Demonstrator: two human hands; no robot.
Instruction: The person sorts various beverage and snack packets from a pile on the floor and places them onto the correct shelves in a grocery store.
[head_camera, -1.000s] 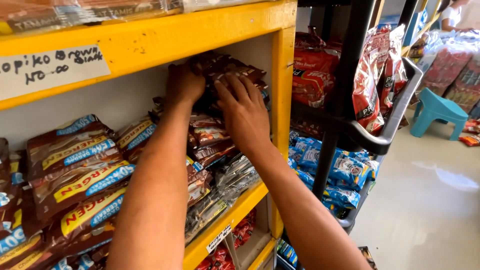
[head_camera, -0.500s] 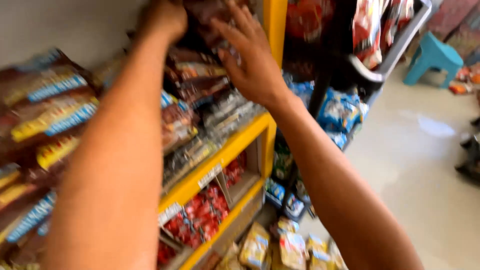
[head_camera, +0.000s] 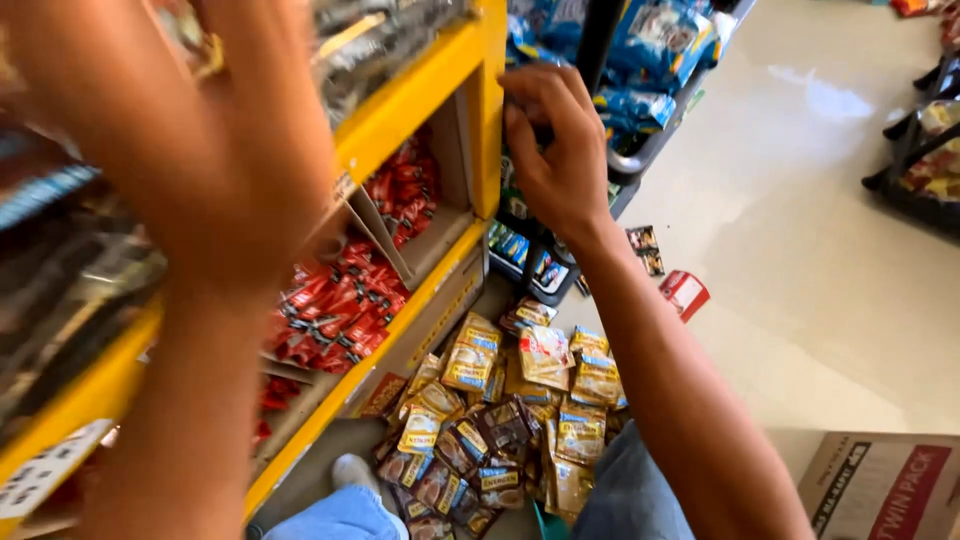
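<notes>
My left hand (head_camera: 230, 150) is raised close to the camera at the upper left, large and blurred, in front of the yellow shelf (head_camera: 420, 90); whether it holds anything cannot be made out. Away from the shelf, my right hand (head_camera: 555, 150) hangs beside the shelf's corner post with its fingers loosely curled and nothing visible in them. Below both arms, a heap of brown and yellow sachet packets (head_camera: 510, 400) lies on the floor between my knees.
Red packets (head_camera: 340, 300) fill the divided bins of the lower shelf. Blue snack bags (head_camera: 650, 50) sit on a black rack to the right of the shelf. On the pale floor lie a small red box (head_camera: 685, 292) and a cardboard carton (head_camera: 880, 490).
My view has swung down from the upper shelf to the floor. Both hands have left the packets on the upper shelf; the right hand has dropped beside the shelf post.
</notes>
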